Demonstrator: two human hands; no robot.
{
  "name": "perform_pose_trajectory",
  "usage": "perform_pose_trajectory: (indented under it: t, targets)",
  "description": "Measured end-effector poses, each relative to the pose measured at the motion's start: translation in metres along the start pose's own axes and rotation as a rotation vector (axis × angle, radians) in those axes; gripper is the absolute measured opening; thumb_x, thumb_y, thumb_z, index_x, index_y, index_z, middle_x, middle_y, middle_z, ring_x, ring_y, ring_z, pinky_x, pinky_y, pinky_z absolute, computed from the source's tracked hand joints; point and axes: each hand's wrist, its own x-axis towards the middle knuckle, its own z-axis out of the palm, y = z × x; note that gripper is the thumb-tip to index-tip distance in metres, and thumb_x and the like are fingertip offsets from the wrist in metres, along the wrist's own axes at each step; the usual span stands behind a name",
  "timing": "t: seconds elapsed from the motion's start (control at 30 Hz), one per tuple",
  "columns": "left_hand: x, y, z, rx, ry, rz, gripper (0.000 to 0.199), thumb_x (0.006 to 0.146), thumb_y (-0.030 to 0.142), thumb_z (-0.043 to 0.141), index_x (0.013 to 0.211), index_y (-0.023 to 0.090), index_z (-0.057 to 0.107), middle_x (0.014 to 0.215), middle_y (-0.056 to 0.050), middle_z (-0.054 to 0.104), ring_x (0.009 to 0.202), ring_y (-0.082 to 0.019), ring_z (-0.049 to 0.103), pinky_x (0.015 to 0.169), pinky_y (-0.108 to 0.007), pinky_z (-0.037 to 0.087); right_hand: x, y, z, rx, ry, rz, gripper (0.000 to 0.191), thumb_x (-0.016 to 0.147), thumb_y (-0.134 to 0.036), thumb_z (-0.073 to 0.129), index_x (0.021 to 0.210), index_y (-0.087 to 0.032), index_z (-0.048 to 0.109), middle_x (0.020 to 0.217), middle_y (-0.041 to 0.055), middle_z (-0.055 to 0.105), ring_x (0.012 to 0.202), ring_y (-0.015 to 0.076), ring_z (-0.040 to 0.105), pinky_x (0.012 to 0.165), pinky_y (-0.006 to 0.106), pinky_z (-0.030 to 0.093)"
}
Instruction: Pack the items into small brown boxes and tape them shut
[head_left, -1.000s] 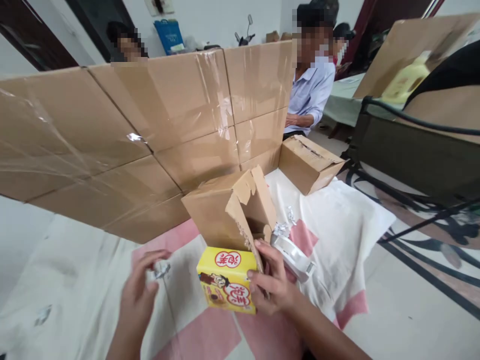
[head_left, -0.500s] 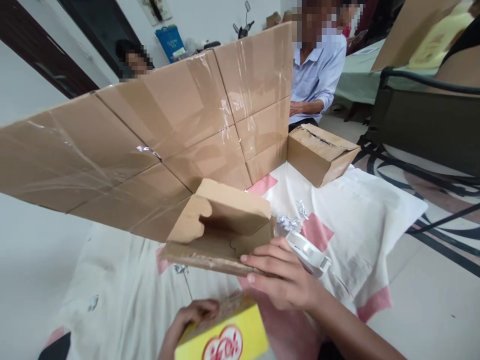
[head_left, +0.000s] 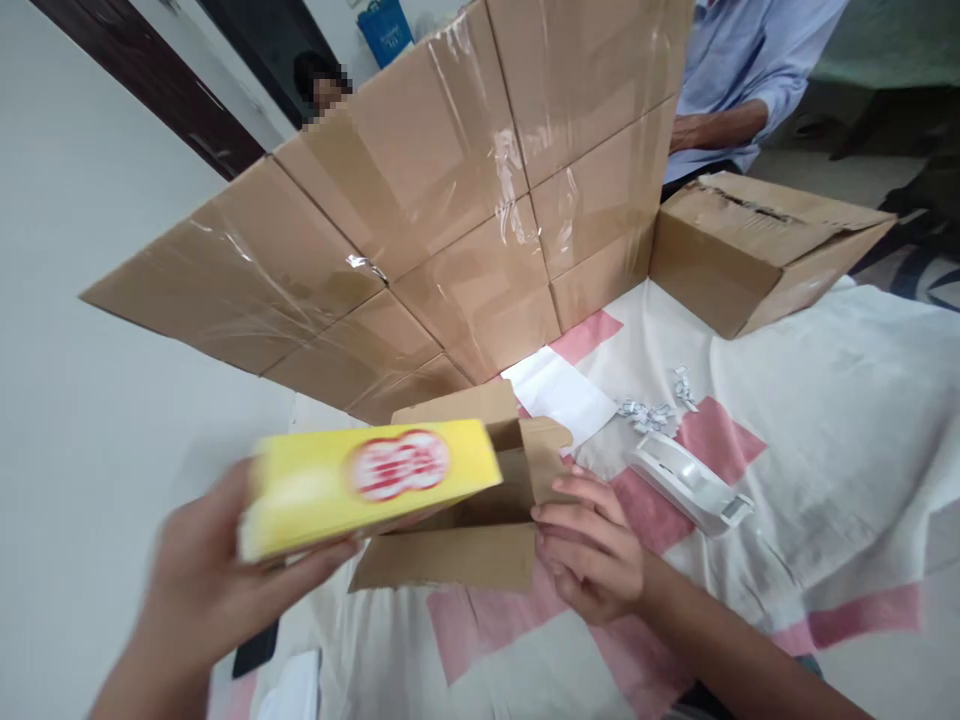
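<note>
A yellow box with a red and white logo is gripped at its left end by my left hand, slightly blurred. It hangs over the near left side of an open cardboard box, whose flaps stand spread and whose inside is partly hidden. My right hand rests against the right flap of that cardboard box, fingers bent around its edge. To the right of my right hand, a white tape dispenser lies on the cloth.
Behind stands a tall cardboard panel covered in clear tape. A closed carton is at the back right, near a person in a light shirt. White paper and crumpled silver scraps lie on the cloth.
My left hand has raised the yellow box from the lower front to above the cardboard box. The cardboard box has turned, its flaps now stand differently, and white paper has come into view.
</note>
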Motion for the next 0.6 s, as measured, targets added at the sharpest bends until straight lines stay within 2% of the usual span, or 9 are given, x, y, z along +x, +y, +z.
perform_pose_trajectory:
  t: [0.07,0.13,0.2,0.3,0.47,0.6]
  targets:
    - [0.027,0.009,0.021,0.036,-0.195,0.108,0.064,0.070,0.064,0.080,0.122,0.028,0.066,0.112,-0.002,0.075,0.092,-0.027,0.070,0.082,-0.037,0.055,-0.005,0.004,0.001,-0.014,-0.016,0.037,0.022,0.070,-0.010,0.057,0.086,-0.022,0.066,0.097,0.0062,0.076,0.114,0.0283,0.063,0.103,0.054,0.049]
    - [0.047,0.018,0.048,0.037,-0.456,0.166,0.055,0.078,0.058,0.074,0.123,0.026,0.065,0.108,-0.003,0.077,0.089,-0.026,0.072,0.076,-0.033,0.054,-0.004,0.007,-0.001,-0.041,-0.005,0.064,0.017,0.070,-0.010,0.056,0.081,-0.023,0.061,0.095,0.0042,0.075,0.109,0.0269,0.065,0.104,0.054,0.045]
    - [0.059,0.023,0.071,-0.026,-0.604,0.155,0.050,0.084,0.053,0.069,0.124,0.025,0.063,0.111,-0.005,0.076,0.093,-0.026,0.072,0.075,-0.031,0.054,-0.001,0.009,-0.004,-0.070,-0.012,0.100,0.014,0.070,-0.011,0.056,0.077,-0.023,0.058,0.092,0.0028,0.075,0.106,0.0261,0.066,0.101,0.051,0.042]
    - [0.063,0.022,0.086,-0.077,-0.631,0.142,0.049,0.084,0.050,0.069,0.125,0.024,0.063,0.113,-0.007,0.076,0.096,-0.027,0.071,0.076,-0.030,0.054,0.003,0.008,-0.006,-0.088,-0.042,0.120,0.011,0.072,-0.012,0.055,0.075,-0.022,0.055,0.088,0.0018,0.074,0.103,0.0251,0.066,0.094,0.047,0.040]
    - [0.056,0.017,0.076,0.091,-0.595,0.186,0.043,0.083,0.047,0.067,0.117,0.023,0.064,0.101,-0.007,0.076,0.086,-0.027,0.071,0.071,-0.031,0.050,0.004,0.007,-0.004,-0.079,-0.034,0.137,0.012,0.071,-0.010,0.054,0.074,-0.022,0.051,0.083,0.0010,0.071,0.098,0.0233,0.065,0.092,0.046,0.039]
    - [0.051,0.020,0.072,0.228,-0.540,0.262,0.039,0.081,0.038,0.068,0.116,0.023,0.060,0.108,-0.005,0.074,0.096,-0.026,0.070,0.080,-0.033,0.048,0.004,0.008,-0.004,-0.062,-0.059,0.153,0.013,0.071,-0.010,0.053,0.073,-0.022,0.049,0.085,0.0014,0.071,0.099,0.0232,0.064,0.094,0.047,0.040]
